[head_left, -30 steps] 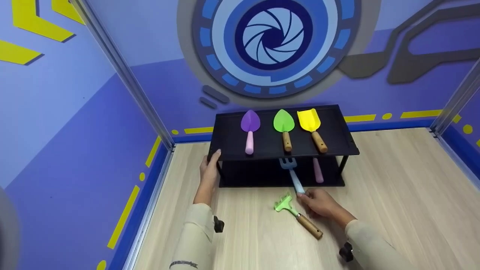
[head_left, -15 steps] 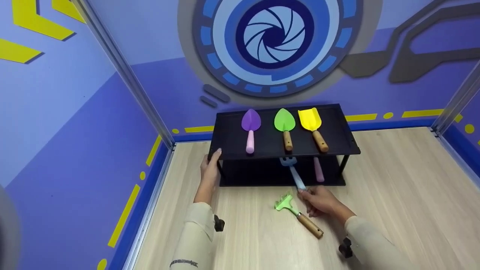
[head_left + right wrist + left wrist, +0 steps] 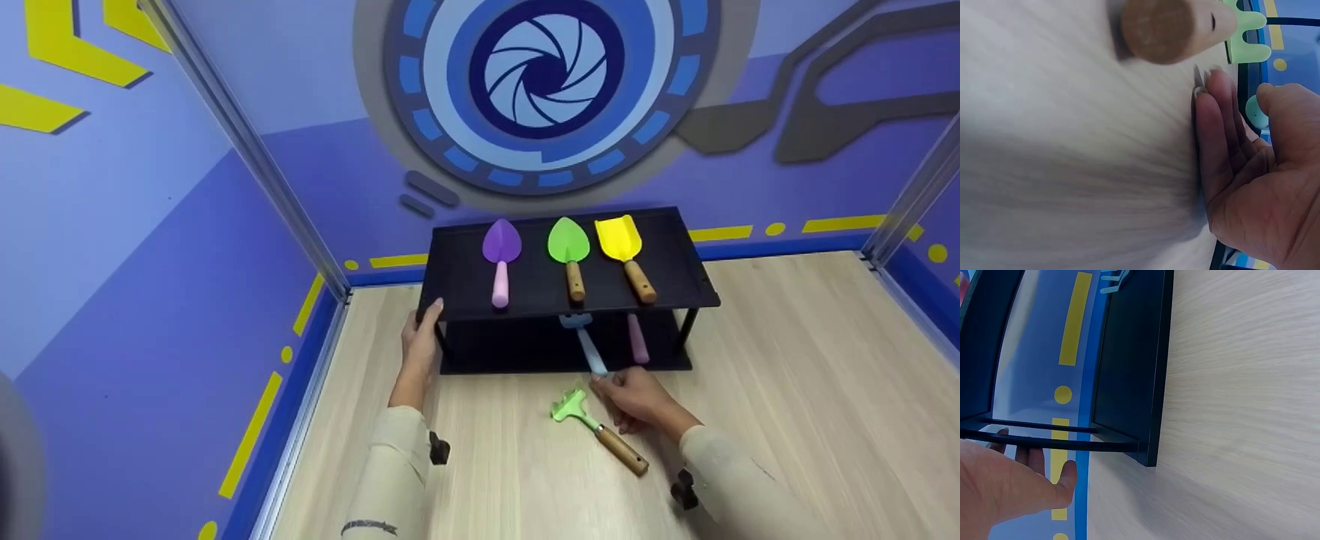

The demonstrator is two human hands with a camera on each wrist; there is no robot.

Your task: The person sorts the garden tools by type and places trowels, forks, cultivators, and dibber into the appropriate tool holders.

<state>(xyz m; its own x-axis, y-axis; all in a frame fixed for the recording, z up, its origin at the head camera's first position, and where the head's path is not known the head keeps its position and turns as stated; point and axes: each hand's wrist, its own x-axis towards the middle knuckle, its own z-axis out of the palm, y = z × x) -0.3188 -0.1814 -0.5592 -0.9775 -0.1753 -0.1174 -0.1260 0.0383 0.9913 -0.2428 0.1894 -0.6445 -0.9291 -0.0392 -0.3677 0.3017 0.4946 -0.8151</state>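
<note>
A black two-tier shelf (image 3: 465,277) stands against the back wall. My left hand (image 3: 420,341) holds its left end, thumb over the top tier's edge; the left wrist view shows fingers (image 3: 1037,461) by the posts. On the lower tier lies a light-blue hand fork (image 3: 590,351), tines partly hidden under the top tier. My right hand (image 3: 637,394) is at its handle end, which shows between thumb and fingers (image 3: 1216,129) in the right wrist view. Just in front of the shelf, a green hand rake (image 3: 619,450) with a wooden handle lies on the table.
The top tier bears a purple trowel (image 3: 501,255), a green trowel (image 3: 570,251) and a yellow scoop (image 3: 621,244). A pink handle (image 3: 637,341) shows on the lower tier, right of the fork. Printed walls (image 3: 300,150) enclose the wooden table (image 3: 795,360).
The hand fork has slid a little deeper into the lower tier, and my right hand has moved slightly forward with it. My left hand stays on the shelf.
</note>
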